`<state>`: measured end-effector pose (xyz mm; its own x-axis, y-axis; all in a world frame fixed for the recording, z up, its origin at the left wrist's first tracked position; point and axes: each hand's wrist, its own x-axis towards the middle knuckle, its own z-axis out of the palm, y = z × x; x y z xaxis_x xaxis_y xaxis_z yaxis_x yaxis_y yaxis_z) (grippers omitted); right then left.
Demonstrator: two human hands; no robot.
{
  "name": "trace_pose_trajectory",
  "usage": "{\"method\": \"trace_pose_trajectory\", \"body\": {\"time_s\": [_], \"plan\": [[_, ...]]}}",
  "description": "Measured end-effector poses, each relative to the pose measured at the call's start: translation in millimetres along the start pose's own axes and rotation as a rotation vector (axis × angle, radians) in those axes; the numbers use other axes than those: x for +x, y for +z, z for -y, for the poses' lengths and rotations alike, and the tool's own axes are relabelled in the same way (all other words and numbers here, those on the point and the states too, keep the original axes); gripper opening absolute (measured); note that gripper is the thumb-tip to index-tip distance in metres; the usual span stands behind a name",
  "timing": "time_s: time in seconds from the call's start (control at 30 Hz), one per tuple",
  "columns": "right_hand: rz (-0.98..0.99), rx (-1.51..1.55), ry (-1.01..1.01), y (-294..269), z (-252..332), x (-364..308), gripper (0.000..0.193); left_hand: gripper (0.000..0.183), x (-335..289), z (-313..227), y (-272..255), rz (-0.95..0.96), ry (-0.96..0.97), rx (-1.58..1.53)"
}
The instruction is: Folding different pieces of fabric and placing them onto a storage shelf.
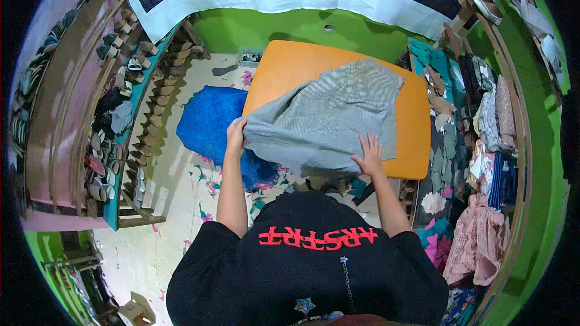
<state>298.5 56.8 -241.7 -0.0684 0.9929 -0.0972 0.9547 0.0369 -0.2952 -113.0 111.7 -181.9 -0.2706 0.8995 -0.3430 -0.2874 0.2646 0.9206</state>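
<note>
A grey, finely striped piece of fabric (338, 115) lies spread over an orange tabletop (278, 72), its left corner reaching past the table's left edge. My left hand (236, 134) is closed on that corner, fingers curled round the cloth. Toward the near right, my right hand (370, 156) rests flat on the fabric with its fingers spread. Creases run across the cloth between the two hands. Its near edge hangs at the table's front, close to my body.
Blue cloth (208, 121) lies on the floor left of the table, among scattered pink and green scraps. A rack of shoe forms (160, 99) stands farther left. Folded fabrics and a pink lace cloth (477, 238) fill the shelf at right.
</note>
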Motion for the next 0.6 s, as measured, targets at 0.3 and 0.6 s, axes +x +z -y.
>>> {"method": "trace_pose_trajectory", "body": {"time_s": [0.3,0.6], "plan": [[-0.405,-0.074,0.785,-5,39,-9,0.07,0.047,-8,45,-7,0.329,-0.574,-0.047],[-0.319,0.203,1.013,12,40,-25,0.049,0.04,-7,39,21,0.567,-0.394,0.154]]}}
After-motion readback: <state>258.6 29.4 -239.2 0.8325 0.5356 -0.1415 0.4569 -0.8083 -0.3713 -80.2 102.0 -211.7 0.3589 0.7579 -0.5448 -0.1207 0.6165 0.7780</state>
